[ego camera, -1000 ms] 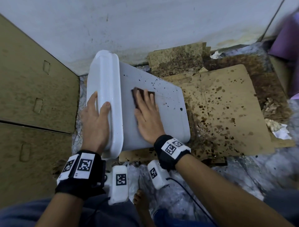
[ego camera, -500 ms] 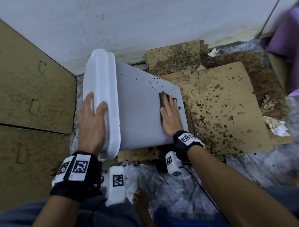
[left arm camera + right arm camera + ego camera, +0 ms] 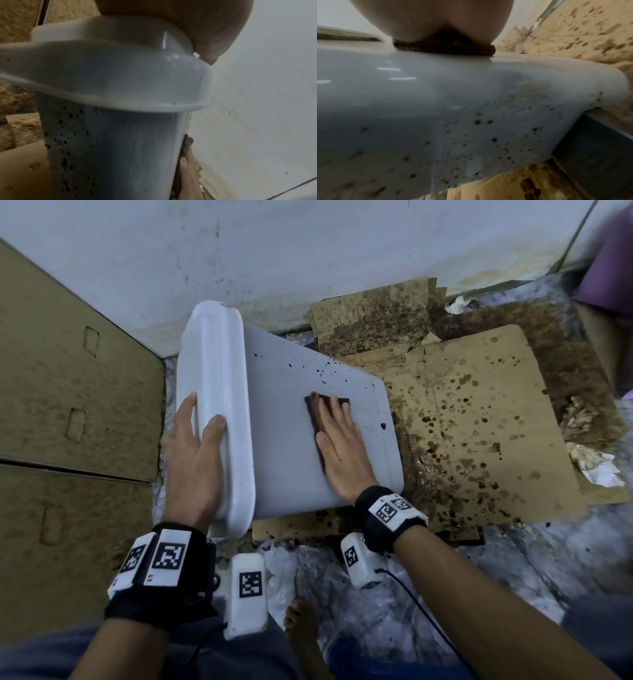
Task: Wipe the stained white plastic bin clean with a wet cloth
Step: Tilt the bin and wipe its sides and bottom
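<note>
The white plastic bin (image 3: pixel 281 392) lies on its side on the floor, rim to the left, with dark specks on its upper side near the far edge. My left hand (image 3: pixel 197 440) grips the rim, thumb on top and fingers over the lip; its palm (image 3: pixel 197 27) shows above the rim. My right hand (image 3: pixel 334 419) lies flat, fingers straight, pressing a dark brown cloth (image 3: pixel 313 412) onto the bin's side right of centre. In the right wrist view the cloth (image 3: pixel 443 46) sits under the palm, and the near wall (image 3: pixel 488 135) is spotted brown.
Stained cardboard sheets (image 3: pixel 479 422) cover the floor to the right of the bin. Cardboard boxes (image 3: pixel 68 388) stand close on the left, and a white wall (image 3: pixel 308 251) is behind. Crumpled paper (image 3: pixel 596 467) lies far right. A bare foot (image 3: pixel 301 621) rests on the floor below.
My right hand slid the cloth from the middle of the bin's side to its right edge, then back a little to the left. The left hand stayed on the rim.
</note>
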`<action>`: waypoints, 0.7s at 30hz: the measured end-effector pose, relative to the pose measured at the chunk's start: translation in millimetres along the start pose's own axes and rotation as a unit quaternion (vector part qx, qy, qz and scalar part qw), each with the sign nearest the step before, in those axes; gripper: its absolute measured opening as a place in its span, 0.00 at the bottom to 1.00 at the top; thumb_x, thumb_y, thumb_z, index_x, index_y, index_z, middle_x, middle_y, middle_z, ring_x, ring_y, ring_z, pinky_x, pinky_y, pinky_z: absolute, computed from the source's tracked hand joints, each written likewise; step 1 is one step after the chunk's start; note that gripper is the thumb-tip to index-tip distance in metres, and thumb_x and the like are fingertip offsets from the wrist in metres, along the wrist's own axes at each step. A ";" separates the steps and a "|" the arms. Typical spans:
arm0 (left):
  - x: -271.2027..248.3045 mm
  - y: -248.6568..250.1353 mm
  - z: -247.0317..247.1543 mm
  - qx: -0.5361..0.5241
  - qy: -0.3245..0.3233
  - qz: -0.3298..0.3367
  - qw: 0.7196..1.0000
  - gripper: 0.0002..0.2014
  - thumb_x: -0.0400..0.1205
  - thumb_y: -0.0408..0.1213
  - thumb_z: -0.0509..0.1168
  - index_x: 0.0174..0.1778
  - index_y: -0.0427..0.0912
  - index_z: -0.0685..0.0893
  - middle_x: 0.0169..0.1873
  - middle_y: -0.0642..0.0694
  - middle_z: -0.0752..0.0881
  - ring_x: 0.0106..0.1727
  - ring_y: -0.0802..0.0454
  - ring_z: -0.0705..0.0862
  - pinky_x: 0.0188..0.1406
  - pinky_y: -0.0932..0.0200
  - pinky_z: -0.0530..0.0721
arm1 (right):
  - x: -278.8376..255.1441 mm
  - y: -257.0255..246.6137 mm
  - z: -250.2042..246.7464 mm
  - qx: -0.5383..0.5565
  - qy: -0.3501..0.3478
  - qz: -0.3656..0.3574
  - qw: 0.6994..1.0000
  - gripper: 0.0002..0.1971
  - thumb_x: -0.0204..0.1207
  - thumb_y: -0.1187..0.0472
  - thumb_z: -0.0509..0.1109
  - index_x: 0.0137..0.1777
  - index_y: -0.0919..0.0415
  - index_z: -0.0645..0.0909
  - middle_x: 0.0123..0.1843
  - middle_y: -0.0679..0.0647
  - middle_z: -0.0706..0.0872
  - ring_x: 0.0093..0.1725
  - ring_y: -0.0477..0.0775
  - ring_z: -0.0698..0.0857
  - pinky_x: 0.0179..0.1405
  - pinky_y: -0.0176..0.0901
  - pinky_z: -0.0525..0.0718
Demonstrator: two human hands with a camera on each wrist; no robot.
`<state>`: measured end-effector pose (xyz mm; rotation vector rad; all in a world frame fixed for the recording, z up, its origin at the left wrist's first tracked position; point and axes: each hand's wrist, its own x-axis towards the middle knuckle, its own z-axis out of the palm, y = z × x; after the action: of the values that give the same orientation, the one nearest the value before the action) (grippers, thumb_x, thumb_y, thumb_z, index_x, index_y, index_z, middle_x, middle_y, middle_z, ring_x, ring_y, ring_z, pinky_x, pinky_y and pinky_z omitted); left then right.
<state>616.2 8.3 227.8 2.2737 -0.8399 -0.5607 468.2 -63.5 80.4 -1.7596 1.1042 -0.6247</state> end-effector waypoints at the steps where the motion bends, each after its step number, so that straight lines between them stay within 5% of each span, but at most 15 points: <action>1: -0.3 0.4 0.3 0.002 -0.001 0.000 1.000 0.26 0.88 0.49 0.55 0.83 0.60 0.62 0.77 0.39 0.65 0.78 0.42 0.66 0.80 0.42 0.63 | 2.3 6.5 -3.5 0.000 0.010 0.022 1.000 0.26 0.88 0.51 0.45 0.84 0.45 0.45 0.87 0.49 0.42 0.85 0.51 0.38 0.82 0.53 0.39; 7: -0.4 -0.3 0.8 -0.002 0.001 0.001 1.000 0.26 0.86 0.53 0.55 0.82 0.62 0.62 0.77 0.40 0.64 0.77 0.40 0.68 0.80 0.37 0.64 | 21.9 87.8 -15.1 -0.044 0.013 0.202 0.978 0.36 0.78 0.39 0.32 0.86 0.51 0.45 0.87 0.52 0.41 0.85 0.56 0.39 0.83 0.65 0.45; 9: 0.7 -1.1 1.3 -0.003 0.001 0.002 1.000 0.26 0.85 0.53 0.55 0.81 0.63 0.62 0.77 0.40 0.64 0.77 0.40 0.67 0.80 0.37 0.64 | 22.6 85.6 -13.4 -0.023 0.012 0.243 0.970 0.31 0.84 0.43 0.37 0.85 0.51 0.44 0.87 0.53 0.40 0.85 0.58 0.38 0.83 0.64 0.42; 17: 5.0 -7.6 -0.4 -0.004 0.000 0.010 1.000 0.28 0.83 0.52 0.54 0.82 0.61 0.63 0.78 0.39 0.65 0.80 0.41 0.63 0.80 0.37 0.62 | -21.8 25.6 -1.4 -0.007 -0.001 0.022 1.000 0.27 0.86 0.47 0.43 0.84 0.42 0.43 0.85 0.42 0.39 0.84 0.46 0.35 0.81 0.48 0.34; 19: 3.8 -8.0 -0.2 -0.001 0.001 0.014 1.000 0.27 0.84 0.51 0.55 0.82 0.60 0.63 0.78 0.38 0.65 0.80 0.41 0.63 0.80 0.37 0.62 | -23.3 31.5 -1.2 -0.016 0.006 0.018 1.000 0.27 0.86 0.47 0.43 0.84 0.42 0.44 0.85 0.41 0.39 0.84 0.45 0.37 0.81 0.49 0.35; 21: 4.1 -8.6 -0.3 -0.005 0.001 0.012 1.000 0.27 0.85 0.51 0.55 0.82 0.61 0.63 0.78 0.38 0.64 0.80 0.41 0.65 0.80 0.38 0.63 | -17.7 48.9 -2.0 -0.023 0.035 0.091 0.995 0.28 0.84 0.45 0.41 0.84 0.44 0.44 0.87 0.46 0.42 0.85 0.49 0.40 0.82 0.55 0.39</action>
<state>622.8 10.7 221.4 2.2522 -0.8608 -0.5490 438.5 -56.5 38.3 -1.6635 1.3210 -0.5561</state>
